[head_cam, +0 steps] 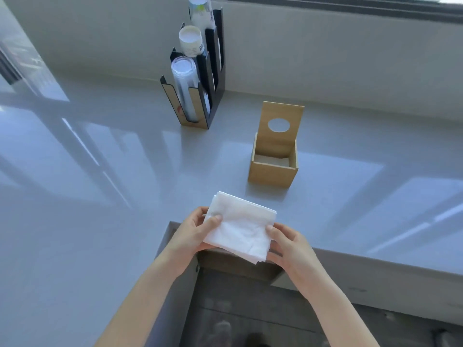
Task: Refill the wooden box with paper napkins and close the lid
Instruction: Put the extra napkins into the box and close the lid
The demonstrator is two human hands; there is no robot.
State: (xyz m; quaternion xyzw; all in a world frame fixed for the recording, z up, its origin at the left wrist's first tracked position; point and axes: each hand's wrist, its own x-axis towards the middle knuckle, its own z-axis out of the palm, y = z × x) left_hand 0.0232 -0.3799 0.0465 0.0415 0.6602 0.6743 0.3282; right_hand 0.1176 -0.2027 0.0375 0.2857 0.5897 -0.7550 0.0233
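Observation:
A small wooden box [271,172] stands on the grey counter, right of centre. Its lid [280,113], which has a round hole, is tipped up and back, so the box is open. Something pale lies low inside it. A stack of white paper napkins [240,229] is held flat over the counter's near corner, well short of the box. My left hand [193,234] grips the stack's left edge, thumb on top. My right hand [285,244] grips its right corner.
A black and wood cup dispenser [213,96] with stacks of cups stands at the back, left of the box, against a low wall [350,58]. The glossy counter [87,184] wraps round an inner corner where dark floor [250,309] shows below my arms.

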